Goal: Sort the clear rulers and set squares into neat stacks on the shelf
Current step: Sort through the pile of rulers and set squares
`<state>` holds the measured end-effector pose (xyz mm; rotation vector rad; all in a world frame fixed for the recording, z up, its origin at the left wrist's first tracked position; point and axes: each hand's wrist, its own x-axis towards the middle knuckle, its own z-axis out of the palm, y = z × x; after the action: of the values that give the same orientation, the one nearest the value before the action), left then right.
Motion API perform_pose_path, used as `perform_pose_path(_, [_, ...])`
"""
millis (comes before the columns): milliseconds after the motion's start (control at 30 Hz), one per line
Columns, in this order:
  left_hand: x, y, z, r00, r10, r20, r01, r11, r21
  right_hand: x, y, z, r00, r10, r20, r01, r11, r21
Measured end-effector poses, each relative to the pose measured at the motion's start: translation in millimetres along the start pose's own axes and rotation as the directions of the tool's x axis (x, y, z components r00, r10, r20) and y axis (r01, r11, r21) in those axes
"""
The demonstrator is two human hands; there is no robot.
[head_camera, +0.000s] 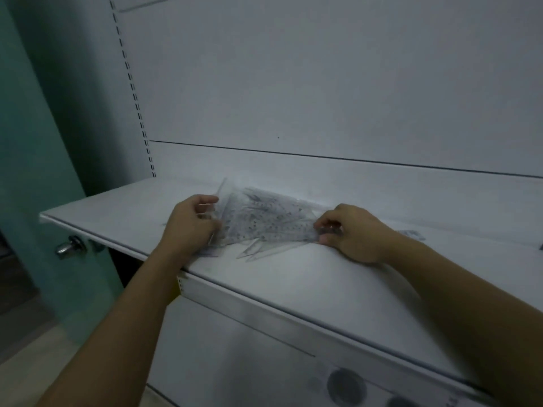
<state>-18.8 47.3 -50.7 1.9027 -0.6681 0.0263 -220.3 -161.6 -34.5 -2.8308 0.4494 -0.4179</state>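
Dim light, head view. White shelf (293, 286) runs from its L corner diagonally down to the R.

Pile of clear rulers and set squares (264, 221): loose, overlapping, not squared up. Lies flat on the shelf toward the L end, closer to the back edge than the front edge. Printed marks show thru the plastic; can't count separate pcs. A few thin pointed pcs stick out of the pile toward the front edge.

Left hand (191, 224): at the pile's L end, fingers curled round several clear pcs, gripping them. One pc tilts up past the fingertips toward the back panel (323, 83). Wrist is over the front edge.

Right hand (355, 233): at the pile's R end, thumb & fingers pinching the end of a clear ruler, heel of the hand low on the shelf.

Small clear piece (412, 234) lies alone on the shelf just beyond the R wrist, apart from the pile. Can't tell what type.

Also: slotted upright (138, 113) at the panel's L side; teal door (38, 142) w/ chrome handle (69, 246) beyond the shelf's L corner.
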Motion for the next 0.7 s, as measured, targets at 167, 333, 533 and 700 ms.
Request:
perform_pose_path(167, [-2.4,0.4,0.1,0.997,0.011,-0.082,-0.011,1.0,-0.001,2.2,2.3,0.1,0.998,0.056,0.005,-0.056,0.997,0.053])
perform_pose_path(333, [-5.5,2.6,-2.8,0.985,0.011,-0.173,-0.033,0.992,-0.124,-0.9,1.2,-1.8,0.999,0.035,-0.031,-0.031,0.995,0.096])
perform_pose_path(533, [-14.0,12.1,-9.8,0.977,-0.116,-0.177,0.047,0.934,-0.354,-5.4,-1.9,-5.1,0.995,-0.017,-0.099,0.025,0.997,0.078])
perform_pose_path(700, [-15.5,27.8,-17.0,0.983,-0.183,0.008,0.174,0.922,-0.345,-5.4,-5.7,-17.2,0.986,-0.059,-0.154,0.058,0.998,-0.012])
